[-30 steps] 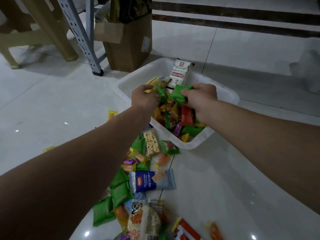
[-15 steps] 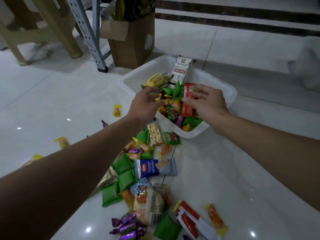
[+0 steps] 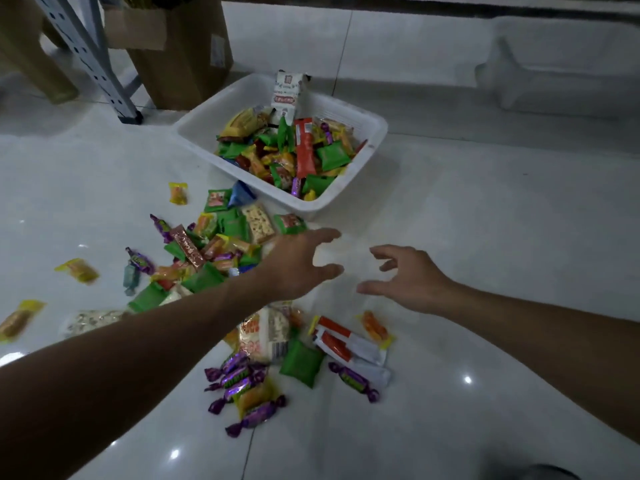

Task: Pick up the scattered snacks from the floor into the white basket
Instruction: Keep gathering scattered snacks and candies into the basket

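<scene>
The white basket (image 3: 370, 133) stands on the floor ahead, holding several bright snack packets, with a white carton (image 3: 286, 93) leaning on its far wall. Scattered snacks (image 3: 214, 244) lie in a heap in front of it: green packets, purple-wrapped candies (image 3: 239, 379), orange-and-white bars (image 3: 346, 344) and a pale cracker pack (image 3: 268, 332). My left hand (image 3: 298, 263) hovers over the heap just in front of the basket, fingers spread, empty. My right hand (image 3: 408, 277) floats beside it over bare tile, fingers apart and empty.
A cardboard box (image 3: 180, 53) and a perforated metal shelf leg (image 3: 93, 64) stand behind the basket on the left, with tan furniture legs (image 3: 38, 60) further left. Loose yellow packets (image 3: 78, 270) lie out to the left. Glossy white tile (image 3: 485, 220) spreads to the right.
Both hands let go of their snacks into the basket and pulled back toward me, now hovering empty in front of it over the floor heap. The view tilted down.
</scene>
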Demonstrator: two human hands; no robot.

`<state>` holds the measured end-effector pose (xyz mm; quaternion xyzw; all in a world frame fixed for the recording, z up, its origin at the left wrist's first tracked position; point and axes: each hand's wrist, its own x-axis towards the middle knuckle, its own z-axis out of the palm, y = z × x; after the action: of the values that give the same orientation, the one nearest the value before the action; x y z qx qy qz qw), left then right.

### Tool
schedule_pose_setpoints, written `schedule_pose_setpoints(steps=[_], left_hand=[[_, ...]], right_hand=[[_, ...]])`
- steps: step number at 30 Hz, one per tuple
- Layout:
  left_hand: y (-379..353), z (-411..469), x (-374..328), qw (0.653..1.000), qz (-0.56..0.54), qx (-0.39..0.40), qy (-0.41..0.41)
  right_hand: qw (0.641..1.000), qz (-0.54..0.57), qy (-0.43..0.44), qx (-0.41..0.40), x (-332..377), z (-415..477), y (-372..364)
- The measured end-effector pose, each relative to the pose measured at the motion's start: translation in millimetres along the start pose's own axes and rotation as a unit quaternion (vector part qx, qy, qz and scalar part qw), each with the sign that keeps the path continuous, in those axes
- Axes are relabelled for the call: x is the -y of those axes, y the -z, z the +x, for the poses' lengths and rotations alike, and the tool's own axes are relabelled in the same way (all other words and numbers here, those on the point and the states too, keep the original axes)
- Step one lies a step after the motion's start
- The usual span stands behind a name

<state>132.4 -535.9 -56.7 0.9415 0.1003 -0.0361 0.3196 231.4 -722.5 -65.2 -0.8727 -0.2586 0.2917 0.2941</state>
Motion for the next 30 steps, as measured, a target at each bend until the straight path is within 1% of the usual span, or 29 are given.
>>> schedule_pose_setpoints(steps=[2,5,9,13,15,21,25,27,30], left_hand=[[-18,-4,-2,0.997,0.042,0.054,-0.025],[-40,-8,0,0.989,0.081,0.116,-0.033],[-60,-16,5,0.980,0.121,0.151,-0.046],[-73,-22,11,0.969,0.146,0.184,-0.070],[-77,-23,14,0.963,0.169,0.190,-0.091],[-86,-21,22,0.951,0.197,0.205,-0.119],[-89,-10,24,0.949,0.209,0.212,-0.108],[-92,-5,25,0.956,0.186,0.207,-0.090],[-96,2,24,0.972,0.121,0.193,-0.058]], right_hand=[[1.000,-0.017,-0.017,0.014,-15,-11,-10],[0.997,-0.060,-0.033,0.025,-31,-24,-28],[0.992,-0.109,-0.045,0.049,-40,-30,-52],[0.988,-0.145,-0.042,0.018,-45,-24,-71],[0.990,-0.134,-0.044,0.004,-48,-20,-74],[0.993,-0.088,-0.076,-0.014,-56,-8,-72],[0.993,-0.034,-0.106,-0.033,-56,-2,-63],[0.991,-0.003,-0.121,-0.058,-56,2,-57],[0.985,0.023,-0.144,-0.097,-59,9,-49]])
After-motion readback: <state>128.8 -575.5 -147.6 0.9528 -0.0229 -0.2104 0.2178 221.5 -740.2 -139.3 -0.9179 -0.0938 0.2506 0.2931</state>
